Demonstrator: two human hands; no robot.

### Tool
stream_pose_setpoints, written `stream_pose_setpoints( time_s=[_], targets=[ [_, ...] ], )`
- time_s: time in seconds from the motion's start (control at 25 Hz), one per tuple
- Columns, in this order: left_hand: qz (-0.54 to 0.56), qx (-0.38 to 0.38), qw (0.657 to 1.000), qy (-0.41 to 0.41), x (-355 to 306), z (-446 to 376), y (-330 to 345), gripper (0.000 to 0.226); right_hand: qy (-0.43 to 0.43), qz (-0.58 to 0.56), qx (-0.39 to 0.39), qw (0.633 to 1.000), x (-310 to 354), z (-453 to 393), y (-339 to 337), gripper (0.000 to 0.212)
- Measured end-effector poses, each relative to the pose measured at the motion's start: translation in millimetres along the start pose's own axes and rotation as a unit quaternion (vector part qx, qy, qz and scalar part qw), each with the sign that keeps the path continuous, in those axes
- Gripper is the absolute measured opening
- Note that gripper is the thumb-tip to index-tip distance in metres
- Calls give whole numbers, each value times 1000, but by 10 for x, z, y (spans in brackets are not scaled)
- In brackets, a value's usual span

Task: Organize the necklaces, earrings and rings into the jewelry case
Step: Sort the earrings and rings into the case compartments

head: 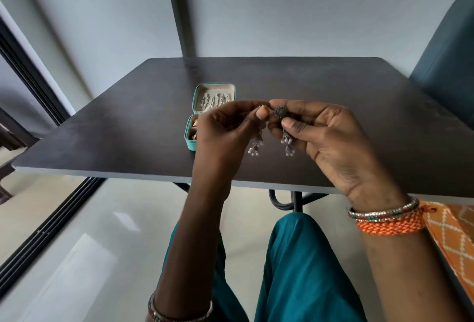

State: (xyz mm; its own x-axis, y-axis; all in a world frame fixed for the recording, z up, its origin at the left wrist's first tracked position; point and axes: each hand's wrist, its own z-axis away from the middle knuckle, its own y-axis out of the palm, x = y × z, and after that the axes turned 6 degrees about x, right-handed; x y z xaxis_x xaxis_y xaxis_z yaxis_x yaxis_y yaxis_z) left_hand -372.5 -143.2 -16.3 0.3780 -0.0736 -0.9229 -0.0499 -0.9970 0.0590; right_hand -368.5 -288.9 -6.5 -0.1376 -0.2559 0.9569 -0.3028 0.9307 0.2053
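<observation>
A small teal jewelry case (232,90) lies open on the dark table (359,116). Silver chains (216,100) lie in its beige lid, and gold pieces (194,130) sit in the lower tray, half hidden behind my left hand. My right hand (325,142) pinches a dark round-topped earring (280,112) whose pale bead clusters dangle below. My left hand (225,129) pinches a second earring at its top; that earring's bead cluster (255,148) hangs under the fingers. Both hands are raised above the table, just right of the case, fingertips nearly touching.
A teal chair back (446,47) stands at the table's far right. An orange patterned cloth (451,234) lies by my right wrist. A dark sliding-door frame (38,85) runs along the left. The table's near edge (128,175) crosses in front of my knees.
</observation>
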Motion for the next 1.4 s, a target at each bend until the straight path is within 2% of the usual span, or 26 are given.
stream_pose_setpoints(
  time_s=[0.28, 0.6, 0.76, 0.92, 1.16, 1.4],
  targets=[
    [-5, -35, 999, -13, 78, 51, -72, 11, 25, -19, 18, 999, -63, -32, 66, 31],
    [-26, -7, 998, -56, 118, 78, -136, 28, 61, -30, 16, 998, -103, -49, 73, 46],
    [-13, -15, 998, -57, 121, 75, -172, 18, 53, -42, 16, 998, -133, -94, 117, 32],
    [-9, -50, 995, -84, 190, -67, -344, 11, 60, 42, 31, 997, -257, -293, 171, 25],
    [-88, -103, 989, -66, 299, -443, -764, 12, 77, 87, 28, 993, -399, -600, 194, 23],
    [-230, -124, 961, -86, 573, -537, -832, 11, 89, 87, 26, 992, -503, -689, 194, 24]
  ],
)
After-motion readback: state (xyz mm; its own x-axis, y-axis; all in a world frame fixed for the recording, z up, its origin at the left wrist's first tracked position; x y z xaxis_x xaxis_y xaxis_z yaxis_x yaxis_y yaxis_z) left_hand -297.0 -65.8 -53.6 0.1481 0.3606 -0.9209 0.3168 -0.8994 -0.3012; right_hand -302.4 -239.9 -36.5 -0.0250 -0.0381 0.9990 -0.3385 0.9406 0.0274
